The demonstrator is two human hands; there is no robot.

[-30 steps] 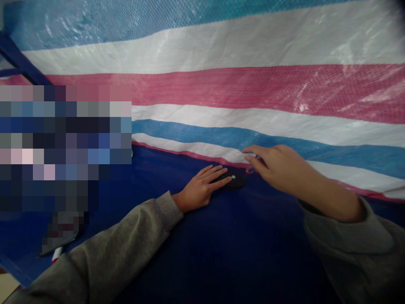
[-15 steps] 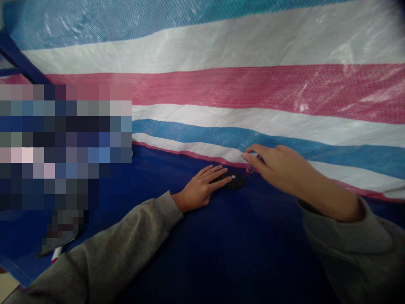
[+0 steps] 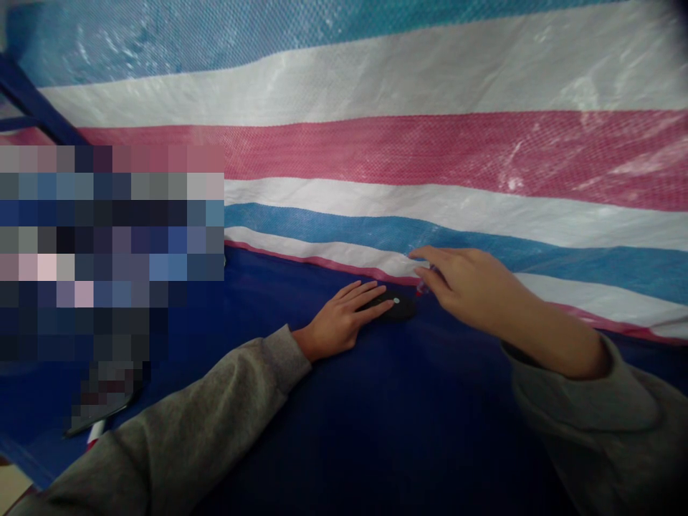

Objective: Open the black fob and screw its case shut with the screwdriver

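My left hand (image 3: 347,319) lies with its fingers stretched out over a flat, rounded black object (image 3: 400,307) on the dark blue surface. A small pale spot shows on the black object beside my index finger; its left part is hidden under my fingers. Just right of it is my right hand (image 3: 456,283), bent, with index fingertip and thumb tip slightly apart. Beneath that thumb shows a small clear thing with a red end (image 3: 422,287), seemingly held by the curled fingers. Most of it is hidden, so its kind is unclear.
Behind my hands rises a woven plastic sheet (image 3: 376,150) striped blue, white and red, meeting the dark blue surface (image 3: 376,430). At left, a pixelated patch covers much of the view. A dark flat object (image 3: 107,412) and a red-and-white stick-like item (image 3: 95,432) lie below it.
My right index finger and thumb have parted slightly and the hand has shifted a little. The clear thing shows less plainly. My left hand stays on the black object.
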